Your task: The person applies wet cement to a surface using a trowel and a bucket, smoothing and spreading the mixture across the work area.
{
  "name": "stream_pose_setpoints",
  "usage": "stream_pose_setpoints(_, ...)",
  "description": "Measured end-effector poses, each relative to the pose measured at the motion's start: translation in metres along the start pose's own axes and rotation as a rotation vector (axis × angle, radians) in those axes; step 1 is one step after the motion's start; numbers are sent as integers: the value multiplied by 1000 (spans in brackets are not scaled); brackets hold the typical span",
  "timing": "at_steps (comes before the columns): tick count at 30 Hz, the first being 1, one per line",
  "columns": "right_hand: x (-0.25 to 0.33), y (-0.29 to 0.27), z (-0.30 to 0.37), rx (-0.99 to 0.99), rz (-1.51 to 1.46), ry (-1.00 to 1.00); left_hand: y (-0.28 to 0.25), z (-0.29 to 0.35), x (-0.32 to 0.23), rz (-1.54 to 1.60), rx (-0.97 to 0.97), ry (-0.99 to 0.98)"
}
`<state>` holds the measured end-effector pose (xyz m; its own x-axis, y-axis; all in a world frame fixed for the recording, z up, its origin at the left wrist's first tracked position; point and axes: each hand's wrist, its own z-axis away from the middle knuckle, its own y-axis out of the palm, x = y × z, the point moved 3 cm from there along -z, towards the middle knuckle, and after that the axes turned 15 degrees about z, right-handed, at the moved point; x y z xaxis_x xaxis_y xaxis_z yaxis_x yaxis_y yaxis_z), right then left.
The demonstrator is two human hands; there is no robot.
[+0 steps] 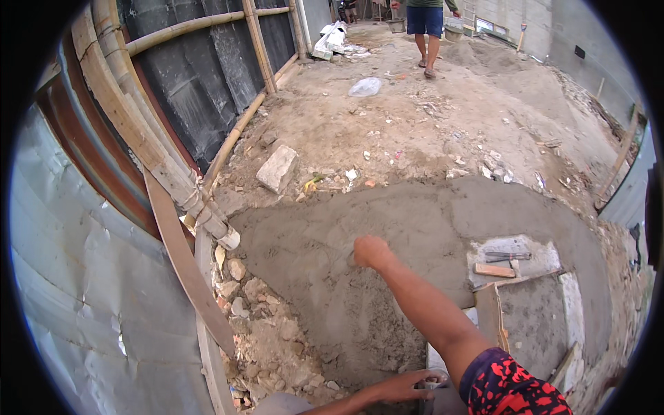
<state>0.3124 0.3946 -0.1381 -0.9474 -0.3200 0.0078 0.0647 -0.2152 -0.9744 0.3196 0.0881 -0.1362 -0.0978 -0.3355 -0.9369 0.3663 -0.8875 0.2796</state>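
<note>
Wet grey cement (297,238) spreads over dirt ground (477,111), sheet metal (83,277) standing left of it; above it the right hand (372,252) has fingers curled closed; by its near edge, the left hand (409,387), grip unclear

Wet concrete (311,235), loose rubble (257,289), bare earth (325,121) and bamboo-framed fencing (194,90) mark this as a building site.

Right hand (371,252): fingers mostly hidden, over the middle of the wet cement (415,207); grip unclear.
Left hand (413,386): by the near edge; grip unclear.
Person (425,21): beyond the far edge; head cut off.
</note>
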Motion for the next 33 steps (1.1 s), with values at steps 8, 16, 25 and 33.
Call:
stream_pose_setpoints(8, 2, -1, 4, -18, -12, -22, 3, 3, 0, 22, 5, 14)
stream_pose_setpoints(16, -10, 17, 2, 3, 18, -2, 7, -11, 25, -20, -18, 88)
stream_pose_setpoints(25, -25, 27, -20, -45, 41, -117, 0, -5, 27, -52, -181, 137)
stream_pose_setpoints(33, -27, 30, -1, 253, -117, -57, 14, 7, 35, -89, -226, 163)
